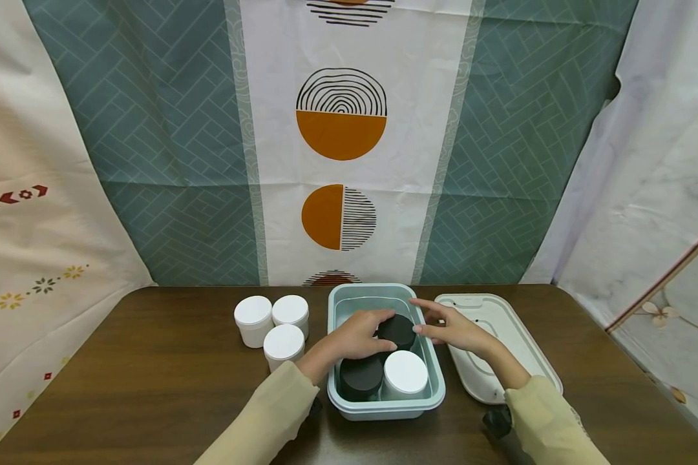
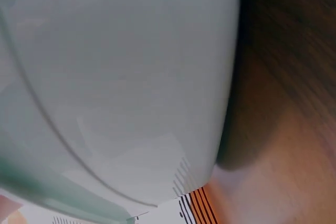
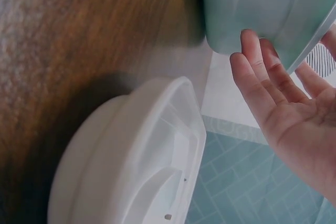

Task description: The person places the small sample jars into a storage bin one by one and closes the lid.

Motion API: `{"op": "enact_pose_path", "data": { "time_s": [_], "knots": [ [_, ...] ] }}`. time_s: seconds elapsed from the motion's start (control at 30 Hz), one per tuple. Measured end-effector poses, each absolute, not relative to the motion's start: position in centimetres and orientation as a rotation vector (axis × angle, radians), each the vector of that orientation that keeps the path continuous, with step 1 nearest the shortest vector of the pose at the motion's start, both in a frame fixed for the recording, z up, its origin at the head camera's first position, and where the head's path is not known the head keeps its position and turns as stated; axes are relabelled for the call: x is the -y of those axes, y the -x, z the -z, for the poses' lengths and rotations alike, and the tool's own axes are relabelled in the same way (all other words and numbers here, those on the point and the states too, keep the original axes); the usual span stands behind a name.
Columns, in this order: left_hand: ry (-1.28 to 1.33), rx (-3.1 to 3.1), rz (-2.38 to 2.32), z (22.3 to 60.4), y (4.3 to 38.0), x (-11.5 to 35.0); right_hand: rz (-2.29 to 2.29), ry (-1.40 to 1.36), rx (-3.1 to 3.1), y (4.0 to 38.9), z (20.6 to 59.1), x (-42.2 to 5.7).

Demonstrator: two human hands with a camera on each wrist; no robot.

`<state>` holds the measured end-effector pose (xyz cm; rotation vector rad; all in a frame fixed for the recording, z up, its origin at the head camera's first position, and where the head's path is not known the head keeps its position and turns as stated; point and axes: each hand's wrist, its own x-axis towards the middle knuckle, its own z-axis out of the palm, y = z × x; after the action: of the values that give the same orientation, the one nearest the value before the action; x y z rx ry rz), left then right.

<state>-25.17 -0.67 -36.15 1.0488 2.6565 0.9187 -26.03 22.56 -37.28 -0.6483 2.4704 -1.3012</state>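
In the head view a pale blue-green plastic box (image 1: 433,387) stands on the table with jars inside. My left hand (image 1: 357,334) reaches over its left rim and grips a black-lidded jar (image 1: 398,330) between thumb and fingers. A second black-lidded jar (image 1: 361,378) and a white-lidded jar (image 1: 405,372) sit in the near half. My right hand (image 1: 456,330) is at the box's right rim, its thumb by the gripped jar. In the right wrist view the right fingers (image 3: 254,77) extend loosely along the box's outside. The left wrist view shows mostly the box wall (image 2: 121,87).
Three white jars (image 1: 253,320) stand together left of the box on the brown wooden table (image 1: 151,374). A white lid (image 1: 500,329) lies right of the box. Patterned cloth (image 1: 186,161) hangs behind the table.
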Motion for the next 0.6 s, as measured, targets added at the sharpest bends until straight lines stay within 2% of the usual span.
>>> {"op": "enact_pose_path", "data": {
  "time_s": [0.6],
  "knots": [
    [-1.002,-2.597,-0.929,35.35,25.11,1.54,1.284,0.631,-2.499,26.07,37.31,-22.55]
  ]
}}
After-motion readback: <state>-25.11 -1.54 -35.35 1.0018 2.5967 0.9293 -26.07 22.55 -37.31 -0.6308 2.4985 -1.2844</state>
